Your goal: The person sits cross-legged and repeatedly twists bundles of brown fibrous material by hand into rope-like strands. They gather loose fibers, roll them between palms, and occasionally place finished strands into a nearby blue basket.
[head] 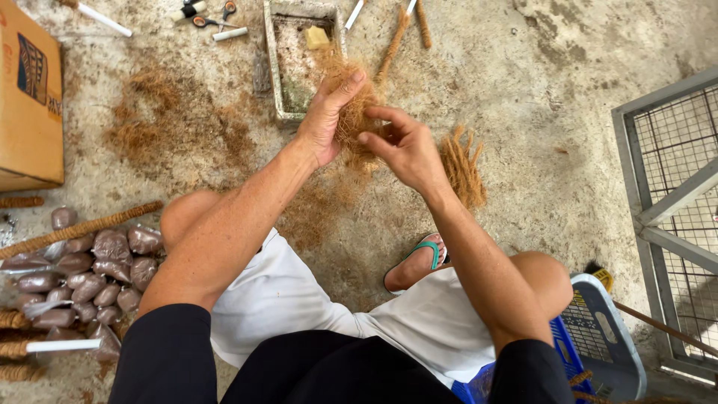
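Left hand: closed round a wad of brown coir fibre.
Right hand: strands pinched from it.
Risk: loose fibre could be dropped onto the concrete floor if gripped loosely.

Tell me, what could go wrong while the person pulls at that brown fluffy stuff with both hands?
Loose strands may drop: the left hand and right hand pinch the fibre clump in mid-air, and fibre already litters the concrete floor. The clump might also pull apart unevenly, since only the fingers grip it. Bits could fall into the tray just beyond the hands.
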